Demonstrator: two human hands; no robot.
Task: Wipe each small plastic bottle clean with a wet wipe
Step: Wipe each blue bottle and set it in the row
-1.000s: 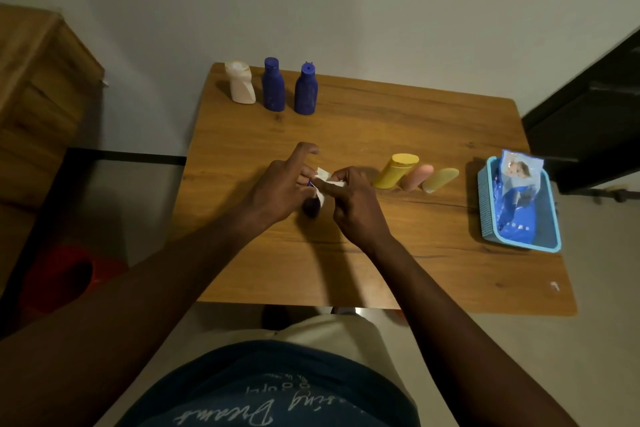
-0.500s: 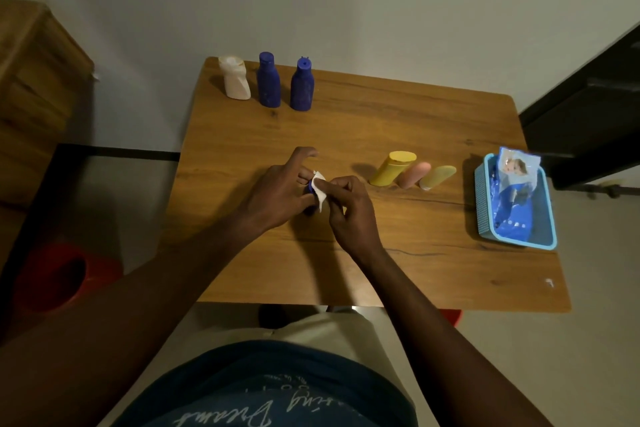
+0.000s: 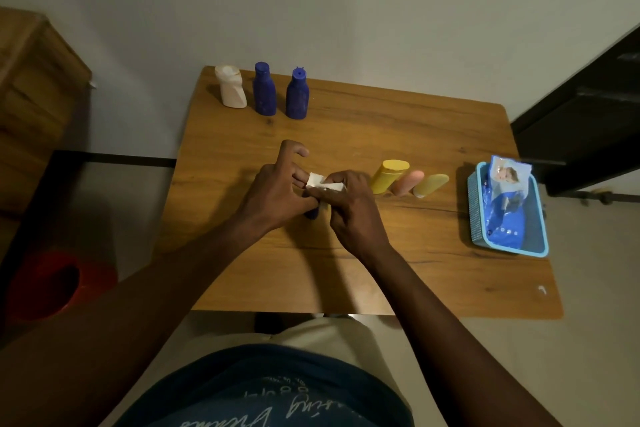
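Head view: the left hand point(image 3: 273, 194) forms the holding grip on a dark blue bottle point(image 3: 311, 213), of which only the lower end shows beneath the fingers; its index finger is raised clear. The right hand point(image 3: 353, 204) forms the second grip, pinching the wet wipe point(image 3: 320, 183) and pressing it against the upper part of that bottle, directly between the two grips. Compared with half a second ago, the wipe has gone from a small wad at the bottle's tip to a flatter band laid across it, and the right fingers have closed further over the bottle. This suggests the wiping stroke is working along this bottle, so it is probably not finished. Beyond the grips, at the far edge of the bench point(image 3: 381, 270), a white bottle point(image 3: 230, 91) and two blue bottles point(image 3: 265, 90) stand upright, unchanged. Just right of the right grip lie a yellow bottle point(image 3: 386, 177), a pink bottle point(image 3: 407, 182) and a pale olive bottle point(image 3: 429, 185); further right, a basket point(image 3: 474, 211) holds the wipe packet point(image 3: 505, 204). All are unmoved.
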